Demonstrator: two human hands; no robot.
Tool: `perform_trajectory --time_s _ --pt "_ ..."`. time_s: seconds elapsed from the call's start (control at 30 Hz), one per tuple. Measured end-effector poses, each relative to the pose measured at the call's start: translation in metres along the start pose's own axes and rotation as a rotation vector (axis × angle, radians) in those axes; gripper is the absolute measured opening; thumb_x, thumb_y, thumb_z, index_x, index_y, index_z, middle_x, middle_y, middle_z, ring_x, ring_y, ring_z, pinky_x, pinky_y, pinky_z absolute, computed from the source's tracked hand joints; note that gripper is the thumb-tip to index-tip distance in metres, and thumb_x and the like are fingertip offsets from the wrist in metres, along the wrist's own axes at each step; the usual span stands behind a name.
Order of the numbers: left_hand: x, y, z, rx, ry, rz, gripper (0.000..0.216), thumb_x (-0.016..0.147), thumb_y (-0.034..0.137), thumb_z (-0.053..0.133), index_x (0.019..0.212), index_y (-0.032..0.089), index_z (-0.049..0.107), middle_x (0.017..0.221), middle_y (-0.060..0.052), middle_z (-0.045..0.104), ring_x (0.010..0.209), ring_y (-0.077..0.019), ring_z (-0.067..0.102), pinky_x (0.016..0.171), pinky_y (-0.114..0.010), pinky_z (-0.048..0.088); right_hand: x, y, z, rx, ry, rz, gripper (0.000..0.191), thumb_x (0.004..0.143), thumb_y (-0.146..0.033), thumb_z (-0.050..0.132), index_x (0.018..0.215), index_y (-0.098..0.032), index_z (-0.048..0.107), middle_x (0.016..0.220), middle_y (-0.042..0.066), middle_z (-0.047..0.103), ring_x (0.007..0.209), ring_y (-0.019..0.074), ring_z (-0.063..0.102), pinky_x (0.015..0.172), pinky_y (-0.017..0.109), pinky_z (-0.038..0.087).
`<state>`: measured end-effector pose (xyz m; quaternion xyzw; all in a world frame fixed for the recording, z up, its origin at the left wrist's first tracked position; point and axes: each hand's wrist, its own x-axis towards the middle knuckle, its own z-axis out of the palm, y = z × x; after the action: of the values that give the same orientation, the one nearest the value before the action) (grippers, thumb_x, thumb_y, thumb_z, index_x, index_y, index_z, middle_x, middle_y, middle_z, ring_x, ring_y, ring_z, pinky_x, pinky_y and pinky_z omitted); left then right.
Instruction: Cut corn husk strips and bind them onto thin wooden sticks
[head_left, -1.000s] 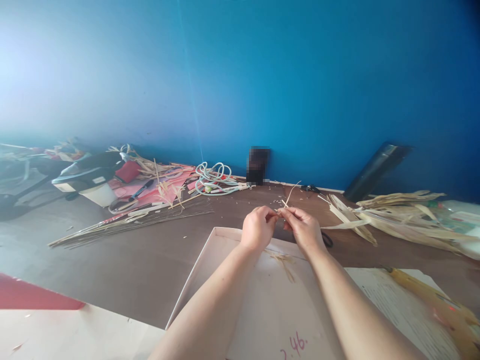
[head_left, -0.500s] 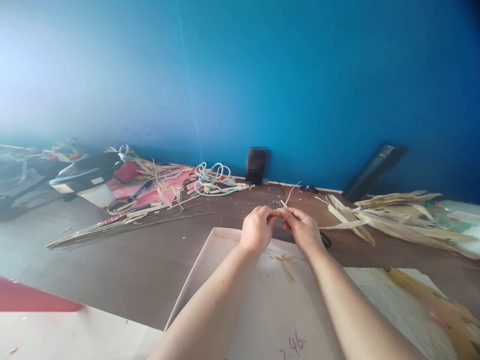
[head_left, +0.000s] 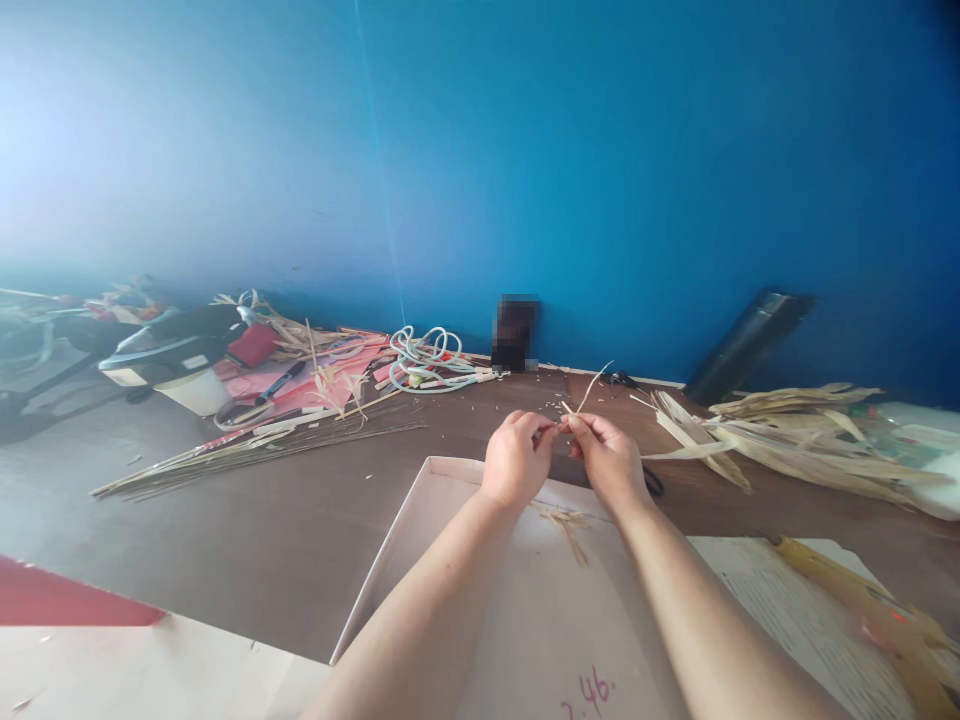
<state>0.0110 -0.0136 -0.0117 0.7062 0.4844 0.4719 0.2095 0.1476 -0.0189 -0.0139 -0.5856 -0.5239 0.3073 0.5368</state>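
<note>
My left hand and my right hand meet fingertip to fingertip above the far edge of a shallow white box. Both are closed in a pinch. A thin pale strip of dried husk sticks up from between the fingers of my right hand. The left fingertips press at its lower end, where the fingers hide most of it. Inside the box, under my wrists, lies a small tied bunch of husk strips.
Dried corn husks lie to the right, before a dark cylinder leaning on the blue wall. Coiled pale cord, pink paper and thin wires lie left. Printed paper is at lower right.
The free end of the husk strip has swung to the right and stands a little higher. My hands have stayed nearly in place, still pinched together.
</note>
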Motion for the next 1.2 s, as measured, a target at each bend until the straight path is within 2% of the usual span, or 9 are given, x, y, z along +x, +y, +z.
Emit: perform_trajectory --time_s 0.1,0.17,0.23,0.33,0.43,0.53,0.73,0.93,1.2 --pt "0.004 -0.002 -0.003 -0.123 -0.010 -0.191 0.018 0.081 0.026 0.051 0.087 0.020 0.067 0.077 -0.002 0.064 0.066 -0.0110 0.057 0.065 -0.022 0.044 0.000 0.000 -0.001 -0.007 0.018 -0.020 0.038 0.075 -0.054 0.055 0.088 -0.021 0.067 0.082 0.005 0.069 0.052 0.0131 0.053 0.052 0.025 0.041" --pt "0.007 -0.005 -0.004 -0.238 -0.108 -0.339 0.023 0.082 0.029 0.049 0.094 0.020 0.066 0.067 -0.001 0.063 0.056 -0.0100 0.055 0.055 -0.021 0.043 -0.001 -0.001 -0.002 -0.037 0.023 -0.041 0.038 0.076 -0.055 0.054 0.089 -0.021 0.066 0.080 0.005 0.069 0.053 0.0139 0.053 0.053 0.026 0.041" --pt "0.009 -0.007 -0.007 -0.332 -0.220 -0.425 0.028 0.081 0.035 0.051 0.100 0.020 0.065 0.063 0.000 0.062 0.050 -0.0094 0.054 0.046 -0.020 0.038 -0.001 -0.003 -0.002 -0.051 0.023 -0.058 0.038 0.076 -0.054 0.053 0.089 -0.020 0.066 0.079 0.005 0.069 0.054 0.0144 0.054 0.055 0.026 0.042" --pt "0.010 -0.008 -0.011 -0.432 -0.351 -0.445 0.034 0.075 0.041 0.058 0.100 0.019 0.066 0.068 -0.001 0.064 0.051 -0.0087 0.054 0.041 -0.017 0.034 -0.002 -0.005 -0.002 -0.037 0.013 -0.067 0.037 0.078 -0.053 0.053 0.089 -0.020 0.066 0.079 0.005 0.068 0.055 0.0139 0.054 0.056 0.026 0.042" --pt "0.010 -0.007 -0.014 -0.497 -0.404 -0.445 0.029 0.073 0.036 0.062 0.094 0.017 0.067 0.078 -0.003 0.067 0.052 -0.0072 0.055 0.040 -0.016 0.035 -0.003 -0.005 -0.001 -0.023 -0.002 -0.073 0.035 0.079 -0.051 0.052 0.090 -0.020 0.065 0.081 0.005 0.068 0.054 0.0129 0.053 0.055 0.026 0.042" --pt "0.011 -0.005 -0.014 -0.544 -0.397 -0.473 0.021 0.074 0.029 0.061 0.088 0.014 0.067 0.081 -0.005 0.068 0.052 -0.0064 0.055 0.043 -0.016 0.041 -0.003 -0.006 0.000 0.004 -0.007 -0.071 0.035 0.079 -0.051 0.052 0.089 -0.020 0.064 0.086 0.006 0.068 0.054 0.0121 0.051 0.054 0.025 0.042" --pt "0.013 -0.004 -0.014 -0.631 -0.405 -0.562 0.015 0.074 0.025 0.064 0.081 0.012 0.065 0.071 -0.005 0.067 0.056 -0.0085 0.060 0.054 -0.020 0.051 -0.005 -0.010 0.002 0.064 -0.025 -0.067 0.037 0.077 -0.053 0.053 0.087 -0.019 0.064 0.090 0.006 0.068 0.052 0.0106 0.049 0.053 0.025 0.042" --pt "0.014 -0.003 -0.015 -0.672 -0.413 -0.593 0.015 0.073 0.023 0.066 0.082 0.010 0.066 0.059 -0.003 0.063 0.054 -0.0090 0.060 0.059 -0.022 0.053 -0.002 -0.004 0.004 0.204 -0.033 -0.020 0.037 0.074 -0.053 0.056 0.085 -0.019 0.064 0.094 0.007 0.067 0.052 0.0096 0.048 0.051 0.025 0.039" --pt "0.014 0.002 -0.017 -0.652 -0.397 -0.610 0.009 0.075 0.016 0.063 0.080 0.009 0.064 0.061 -0.003 0.064 0.053 -0.0088 0.060 0.057 -0.022 0.053 0.001 0.004 0.003 0.407 -0.052 0.026 0.029 0.074 -0.044 0.063 0.087 -0.019 0.064 0.088 0.005 0.065 0.051 0.0073 0.044 0.047 0.022 0.038"
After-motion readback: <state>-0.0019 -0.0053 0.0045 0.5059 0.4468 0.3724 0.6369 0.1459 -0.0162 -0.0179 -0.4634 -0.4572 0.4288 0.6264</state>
